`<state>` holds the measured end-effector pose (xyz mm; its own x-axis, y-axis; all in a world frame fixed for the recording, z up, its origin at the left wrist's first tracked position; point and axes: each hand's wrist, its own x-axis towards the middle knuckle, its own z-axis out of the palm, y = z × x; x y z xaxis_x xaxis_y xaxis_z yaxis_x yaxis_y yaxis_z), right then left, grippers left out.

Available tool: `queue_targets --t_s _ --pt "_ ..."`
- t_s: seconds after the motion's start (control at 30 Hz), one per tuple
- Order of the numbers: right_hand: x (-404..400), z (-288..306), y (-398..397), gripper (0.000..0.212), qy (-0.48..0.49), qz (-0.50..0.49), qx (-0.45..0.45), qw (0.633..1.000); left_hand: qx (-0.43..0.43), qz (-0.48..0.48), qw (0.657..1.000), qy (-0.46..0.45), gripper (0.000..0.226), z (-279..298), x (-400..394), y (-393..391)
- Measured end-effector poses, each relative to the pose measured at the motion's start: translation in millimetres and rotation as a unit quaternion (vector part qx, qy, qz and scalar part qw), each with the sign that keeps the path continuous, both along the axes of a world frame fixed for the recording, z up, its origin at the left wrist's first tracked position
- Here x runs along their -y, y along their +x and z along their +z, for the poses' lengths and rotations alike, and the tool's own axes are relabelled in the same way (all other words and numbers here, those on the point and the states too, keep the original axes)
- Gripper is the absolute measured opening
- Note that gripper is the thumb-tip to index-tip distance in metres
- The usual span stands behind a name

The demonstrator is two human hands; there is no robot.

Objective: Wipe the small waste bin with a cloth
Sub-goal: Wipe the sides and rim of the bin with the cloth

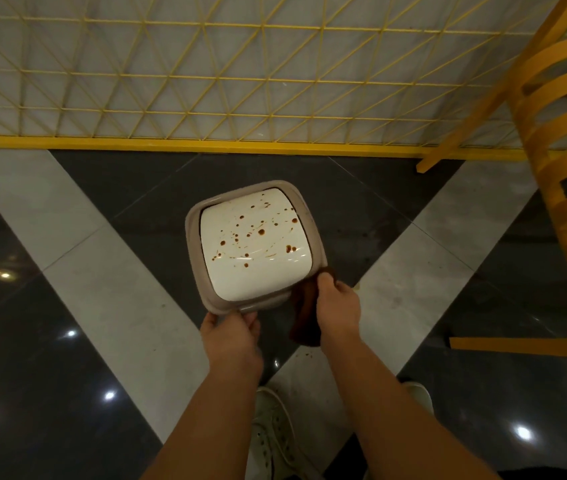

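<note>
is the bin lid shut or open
Shut: the white lid sits flat inside the bin rim, brown spots across its top, with no opening visible.

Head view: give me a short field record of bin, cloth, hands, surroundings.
bin: small waste bin on the tiled floor, white lid spotted with brown stains
cloth: brown cloth, against the bin's near right corner
left hand: left hand holds the bin's near rim
right hand: right hand grips the cloth
surroundings: yellow mesh fence behind, wooden chair to the right
</note>
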<state>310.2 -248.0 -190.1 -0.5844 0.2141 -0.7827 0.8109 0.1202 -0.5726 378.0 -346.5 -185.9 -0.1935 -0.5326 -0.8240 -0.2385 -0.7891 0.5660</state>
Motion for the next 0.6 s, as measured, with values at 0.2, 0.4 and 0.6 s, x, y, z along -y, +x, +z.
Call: queue_targets --t_s 0.2,0.4,0.6 --pt "11 -13 56 0.022 -0.024 -0.029 -0.06 0.997 -0.014 -0.006 1.0 0.017 0.059 -13 -16 -2" --pt "0 -16 35 0.023 0.008 -0.003 -0.104 0.995 -0.029 -0.004 1.0 -0.002 0.066 -11 -16 -6" --pt "-3 -21 8 0.022 0.013 -0.112 -0.068 0.991 -0.021 0.005 1.0 0.006 0.064 -15 -14 -9"
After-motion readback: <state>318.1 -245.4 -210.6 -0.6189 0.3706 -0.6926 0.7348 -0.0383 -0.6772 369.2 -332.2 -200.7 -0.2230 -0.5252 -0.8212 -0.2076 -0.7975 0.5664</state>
